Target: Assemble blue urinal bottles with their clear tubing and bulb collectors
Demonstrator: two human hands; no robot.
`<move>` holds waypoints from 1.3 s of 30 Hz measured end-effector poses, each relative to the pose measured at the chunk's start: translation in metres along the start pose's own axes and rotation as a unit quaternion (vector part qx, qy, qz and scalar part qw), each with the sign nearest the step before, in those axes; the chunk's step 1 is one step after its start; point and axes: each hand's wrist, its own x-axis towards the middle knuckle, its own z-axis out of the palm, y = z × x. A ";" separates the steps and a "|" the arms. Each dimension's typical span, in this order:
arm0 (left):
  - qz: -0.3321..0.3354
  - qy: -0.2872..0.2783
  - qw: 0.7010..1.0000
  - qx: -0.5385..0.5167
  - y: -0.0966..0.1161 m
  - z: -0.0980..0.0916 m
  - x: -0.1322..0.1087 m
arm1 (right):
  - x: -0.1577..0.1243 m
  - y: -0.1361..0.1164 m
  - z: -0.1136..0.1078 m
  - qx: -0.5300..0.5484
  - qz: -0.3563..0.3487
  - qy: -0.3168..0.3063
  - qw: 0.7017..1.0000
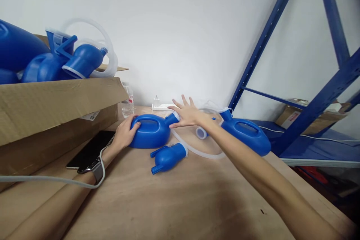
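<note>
A blue plastic urinal bottle (152,135) with a moulded handle lies on its side on the wooden table. My left hand (125,132) grips its base end, thumb on top and fingers partly hidden behind. At the bottle's neck, my right hand (188,114) is open with fingers spread; whether the palm touches the rim cannot be told. In front lies a blue spouted adapter (169,156) with a whitish rim. A clear hose (205,154) curves behind it. Beyond my right forearm lies a second blue urinal bottle (246,135), partly covered, beside a blue piece with a white opening (201,132).
An open cardboard box (62,101) full of blue bottles, adapters and hoses stands at left. Near it are a dark tablet (91,150), a water bottle (128,101) and a power strip (163,107). A white cable (56,180) crosses my left wrist. Blue shelving (317,108) stands right.
</note>
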 end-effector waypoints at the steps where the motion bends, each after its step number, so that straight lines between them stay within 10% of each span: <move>1: 0.002 -0.002 1.000 -0.005 0.000 0.000 0.000 | 0.000 0.002 -0.005 -0.016 -0.004 -0.014 1.000; 11: -0.001 -0.003 1.000 -0.029 0.007 -0.001 -0.001 | 0.008 -0.020 0.005 0.038 -0.124 0.065 0.989; 39: -0.007 -0.023 0.999 -0.030 0.007 -0.004 -0.002 | 0.021 -0.013 0.014 0.186 -0.097 0.076 0.975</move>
